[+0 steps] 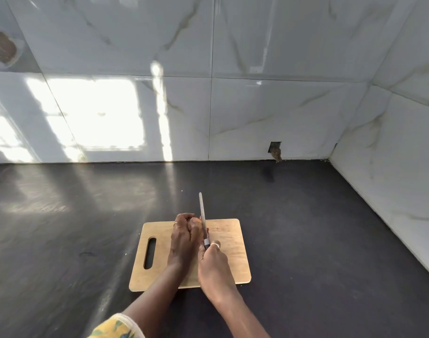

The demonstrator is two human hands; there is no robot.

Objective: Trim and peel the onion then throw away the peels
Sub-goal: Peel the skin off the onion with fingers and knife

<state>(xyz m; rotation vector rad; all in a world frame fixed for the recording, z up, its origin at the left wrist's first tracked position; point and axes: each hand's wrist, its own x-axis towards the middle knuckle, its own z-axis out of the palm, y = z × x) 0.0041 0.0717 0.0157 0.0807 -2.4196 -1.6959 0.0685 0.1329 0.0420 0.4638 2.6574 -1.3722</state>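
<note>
Onion (195, 222) sits on the wooden cutting board (229, 250), toward the board's far edge and near its middle; mostly hidden, only a sliver of tan-orange skin shows past the knuckles, plus a small reddish bit at the blade's right side. Left hand (185, 236) covers it from above and from the left, fingers (184, 217) curled together and clamped on the onion; a ring shows on one finger. Knife (203, 219) stands edge-down against the onion's right side, touching it, blade long and pale, running away from the person with the tip reaching past the board's far edge over the desk. Right hand (212, 261) holds the knife's handle just behind the onion, fingers closed tight around it; handle mostly hidden in the grip, a ring shows near the top of the hand. The two hands touch side by side. Board lies flat on the dark grey desk (306, 240), its slot handle on the left side, rounded corners, forearms crossing its near edge. A yellow patterned sleeve (116, 328) shows at the bottom of the view on the left arm. Behind the desk, glossy white marbled wall tiles (281, 113), bright window reflection at left; a small chipped hole (275, 151) in a tile at the desk line, right of centre. Tiled side wall meets the desk at right.
</note>
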